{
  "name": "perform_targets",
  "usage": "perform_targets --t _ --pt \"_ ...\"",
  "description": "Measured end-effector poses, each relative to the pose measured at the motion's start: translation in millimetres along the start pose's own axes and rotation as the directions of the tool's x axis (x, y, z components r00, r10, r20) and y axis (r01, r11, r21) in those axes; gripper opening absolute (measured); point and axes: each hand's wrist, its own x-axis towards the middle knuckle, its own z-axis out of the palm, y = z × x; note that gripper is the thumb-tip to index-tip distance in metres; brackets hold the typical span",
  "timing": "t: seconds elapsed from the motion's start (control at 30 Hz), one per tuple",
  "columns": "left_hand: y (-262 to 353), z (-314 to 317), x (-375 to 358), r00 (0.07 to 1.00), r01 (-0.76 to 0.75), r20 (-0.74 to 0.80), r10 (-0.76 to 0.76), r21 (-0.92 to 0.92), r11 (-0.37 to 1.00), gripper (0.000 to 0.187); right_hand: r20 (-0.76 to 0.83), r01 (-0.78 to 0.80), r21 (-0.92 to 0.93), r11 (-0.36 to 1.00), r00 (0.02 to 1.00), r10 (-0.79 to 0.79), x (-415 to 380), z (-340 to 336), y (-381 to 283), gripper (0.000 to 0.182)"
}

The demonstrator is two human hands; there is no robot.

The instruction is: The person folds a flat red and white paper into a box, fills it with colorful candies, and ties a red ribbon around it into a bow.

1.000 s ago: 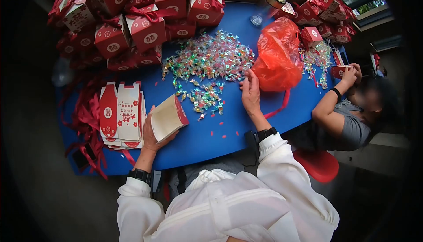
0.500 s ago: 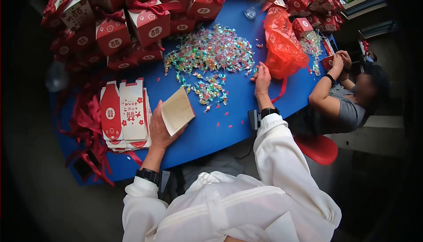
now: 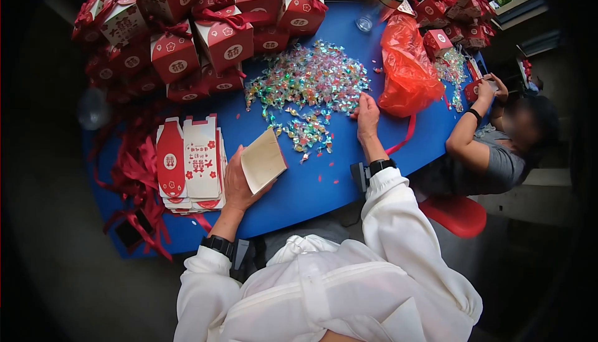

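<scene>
My left hand [image 3: 235, 185] is wrapped round a small open gift box [image 3: 264, 162], its plain pale inside facing up. Flat printed red-and-white box blanks [image 3: 202, 158] lie stacked just left of that hand. At the right edge of a heap of shiny wrapped candies [image 3: 314, 77] is my right hand [image 3: 369, 119], its fingers curled together. What those fingers hold, if anything, is too small to make out. A smaller cluster of candies [image 3: 307, 131] lies between the two hands.
Finished red boxes [image 3: 227, 40] with ribbons are piled at the back left. Dark red ribbons [image 3: 140, 167] lie at the left edge. A red plastic bag [image 3: 408, 71] and a clear jar [image 3: 377, 9] stand right of the candies. Another person [image 3: 498, 146] sits at the right.
The whole view has shifted slightly. My right hand has moved a little left across the table, closer to the candy heap. My left hand still holds the gift box.
</scene>
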Motion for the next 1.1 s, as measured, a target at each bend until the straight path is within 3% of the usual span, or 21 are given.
perform_targets --t 0.07,0.2,0.27,0.3,0.33,0.4,0.47,0.5,0.57,0.67,0.73,0.8,0.83,0.87,0.93,0.97,1.03,1.1 --pt "-2.9 2.5 -0.8 1.000 -0.015 -0.002 0.015 0.011 1.000 0.103 0.218 -0.057 0.103 0.993 0.975 0.033 -14.0 16.3 -8.5 0.037" --pt "-10.2 5.5 -2.6 0.999 0.005 0.042 -0.003 -0.044 0.999 0.103 0.381 -0.119 0.242 0.963 0.924 0.018 -49.0 25.6 -43.2 0.041" --pt "-18.8 10.1 -8.6 0.995 0.063 0.086 -0.056 -0.083 0.995 0.103 0.410 0.165 -0.003 0.986 0.900 -0.150 -52.0 15.4 -41.3 0.047" --pt "-21.8 11.0 -10.4 0.986 0.128 0.125 -0.113 -0.122 0.984 0.102 0.430 0.325 -0.169 0.931 0.874 -0.227 -52.4 5.5 -35.2 0.053" --pt "-21.6 10.7 -10.8 0.986 0.126 0.120 -0.111 -0.121 0.985 0.102 0.430 0.329 -0.167 0.930 0.873 -0.231 -62.6 0.8 -37.1 0.053" --pt "-20.6 11.0 -9.9 0.988 0.104 0.121 -0.100 -0.026 0.994 0.101 0.598 0.742 -0.383 0.551 0.653 -0.463 -88.8 -4.6 -40.7 0.057" --pt "-21.5 13.2 -10.3 0.993 0.088 0.088 -0.084 -0.035 0.996 0.093 0.768 0.815 -0.344 0.466 0.530 -0.361 -111.3 1.5 -35.4 0.055" --pt "-20.0 12.0 -9.6 0.989 0.093 0.113 -0.091 -0.009 0.996 0.089 0.764 0.815 -0.343 0.467 0.532 -0.366 -117.1 7.7 -29.1 0.055" --pt "-13.9 8.0 -4.0 0.986 0.065 0.150 -0.070 0.040 0.997 0.080 0.813 0.888 -0.346 0.302 0.445 -0.376 -120.2 22.8 -9.3 0.051" --pt "-21.4 10.4 -8.4 0.984 0.060 0.163 -0.072 0.079 0.995 0.081 0.715 0.874 -0.442 0.202 0.479 -0.510 -90.2 45.2 0.1 0.049" --pt "-22.0 12.0 -10.9 0.987 0.047 0.150 -0.063 0.105 0.993 0.080 0.712 0.868 -0.446 0.221 0.493 -0.500 -69.7 44.3 -17.5 0.047" --pt "-20.7 10.6 -8.6 0.989 0.036 0.135 -0.054 0.134 0.990 0.080 0.721 0.838 -0.334 0.431 0.522 -0.455 -57.8 35.4 -30.5 0.045" --pt "-17.2 8.6 -7.1 0.985 0.049 0.158 -0.073 0.148 0.988 0.081 0.646 0.875 -0.298 0.381 0.479 -0.594 -55.0 26.7 -37.9 0.040" --pt "-15.1 7.4 -6.4 0.979 0.064 0.181 -0.093 0.161 0.985 0.082 0.645 0.874 -0.296 0.385 0.480 -0.595 -52.1 16.8 -40.6 0.040" --pt "-17.5 8.0 -7.0 0.973 0.050 0.213 -0.084 0.161 0.986 0.084 0.398 0.745 -0.241 0.622 0.660 -0.637 -45.3 -3.7 -41.4 0.033" --pt "-19.0 8.6 -6.4 0.967 0.033 0.243 -0.072 0.160 0.987 0.086 0.398 0.745 -0.238 0.623 0.660 -0.637 -43.8 -14.1 -38.4 0.033" --pt "-13.8 6.9 -2.8 0.962 0.064 0.254 -0.104 0.163 0.985 0.087 0.312 0.489 -0.322 0.811 0.863 -0.397 -45.0 -27.4 -29.7 0.025" --pt "-16.6 8.6 -5.4 0.952 0.097 0.273 -0.139 0.164 0.982 0.088 0.322 0.548 -0.302 0.780 0.829 -0.458 -43.6 -27.2 -19.5 0.024"
